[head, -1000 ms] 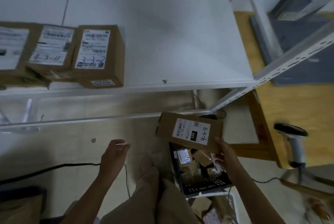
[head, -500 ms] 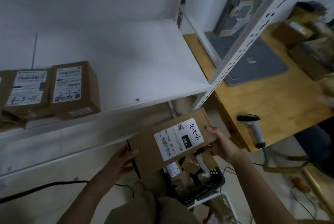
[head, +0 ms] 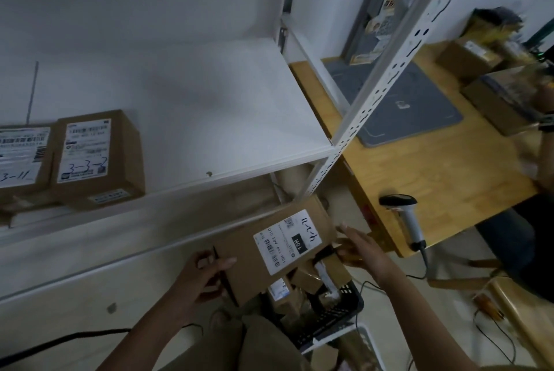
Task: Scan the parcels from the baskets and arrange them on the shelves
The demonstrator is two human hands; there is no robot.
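Observation:
I hold a flat brown parcel (head: 248, 253) with a white label marked 11-2-4, face up, below the shelf edge. My left hand (head: 204, 276) grips its left end, thumb on top. My right hand (head: 358, 249) holds its right end. Under the parcel a black basket (head: 335, 313) holds several small parcels. A white shelf board (head: 209, 119) lies above, with two labelled boxes (head: 96, 157) at its left. A barcode scanner (head: 406, 220) stands on its stand by the wooden table's corner.
A perforated white shelf post (head: 386, 71) runs diagonally between the shelf and the wooden table (head: 434, 175). A grey mat (head: 401, 107) and more boxes (head: 509, 101) lie on the table. A white basket (head: 356, 343) sits below the black one. Cables trail on the floor.
My left hand came up and took the parcel's left end, so both hands now hold it. The view swung right, showing more of the table and scanner.

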